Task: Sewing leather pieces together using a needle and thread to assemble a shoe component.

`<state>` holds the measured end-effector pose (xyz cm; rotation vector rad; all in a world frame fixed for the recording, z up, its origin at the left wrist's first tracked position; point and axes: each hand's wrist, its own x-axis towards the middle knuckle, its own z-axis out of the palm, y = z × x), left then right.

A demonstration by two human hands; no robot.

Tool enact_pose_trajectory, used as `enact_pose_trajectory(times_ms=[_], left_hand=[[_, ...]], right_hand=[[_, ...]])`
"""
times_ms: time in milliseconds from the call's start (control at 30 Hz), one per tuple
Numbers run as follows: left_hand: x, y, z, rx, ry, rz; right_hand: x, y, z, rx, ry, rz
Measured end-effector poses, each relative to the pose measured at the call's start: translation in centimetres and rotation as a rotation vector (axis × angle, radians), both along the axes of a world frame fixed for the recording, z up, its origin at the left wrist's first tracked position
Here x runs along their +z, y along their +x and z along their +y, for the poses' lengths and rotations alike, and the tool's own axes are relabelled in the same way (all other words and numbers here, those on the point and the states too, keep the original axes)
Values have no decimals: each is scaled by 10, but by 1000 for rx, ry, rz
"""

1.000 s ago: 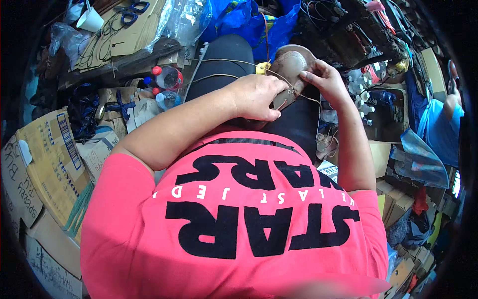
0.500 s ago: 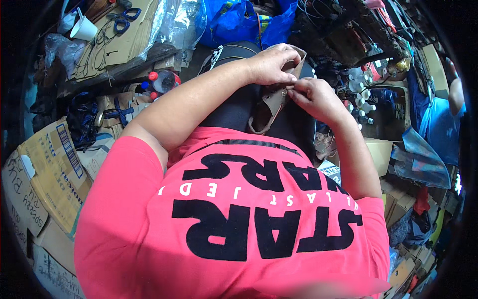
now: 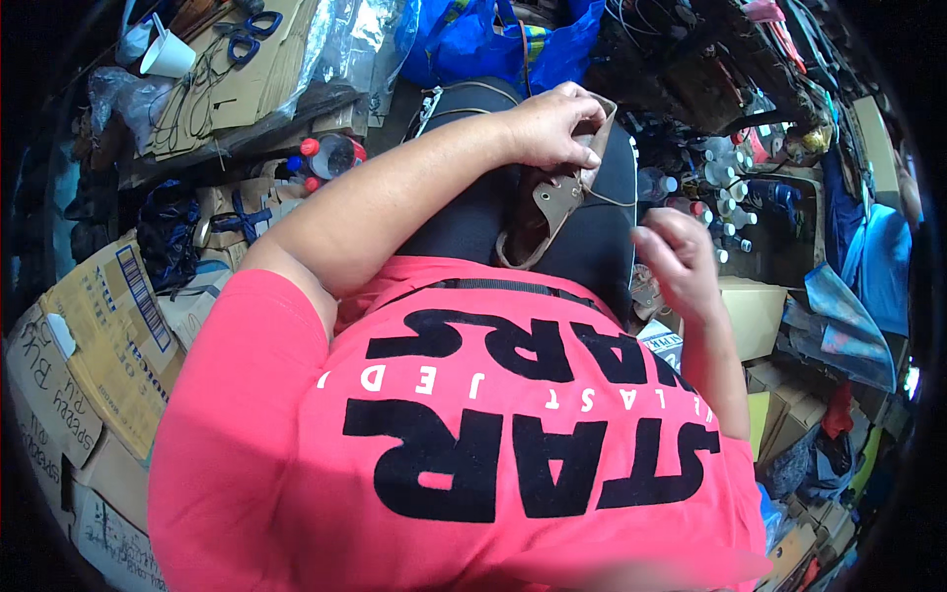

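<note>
Well left of our left hand (image 3: 560, 128) lies a red-capped bottle (image 3: 335, 156). That hand pinches a brown shoe (image 3: 552, 202), which extends from its fingertips toward our waist. A thin cord (image 3: 612, 200) runs from the shoe toward our right hand (image 3: 681, 259), fingers curled; whether it grips the cord, we cannot tell. Beyond it are bottles (image 3: 720, 176).

- You have a gap between your right hand (image 3: 681, 259) and the brown shoe (image 3: 541, 222); a thin cord (image 3: 614, 201) crosses its far end.
- Bottles (image 3: 718, 175) crowd your right.
- Beyond the shoe, a blue bag (image 3: 469, 49) blocks you.
</note>
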<state>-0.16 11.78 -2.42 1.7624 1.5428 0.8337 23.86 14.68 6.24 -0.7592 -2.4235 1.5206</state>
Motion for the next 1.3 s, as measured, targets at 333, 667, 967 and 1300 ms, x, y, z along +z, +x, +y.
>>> enact_pose_trajectory(times_ms=[333, 667, 967, 1300], left_hand=[[41, -22, 8, -219, -136, 40], [32, -33, 8, -323, -251, -124], [28, -34, 12, -352, -284, -101], [22, -26, 9, -323, -169, -5]], right_hand=[[-13, -19, 7, 1, 283, -148], [-9, -32, 10, 11, 342, -268], [-12, -45, 14, 65, 374, -261], [-46, -47, 26, 33, 164, -21]])
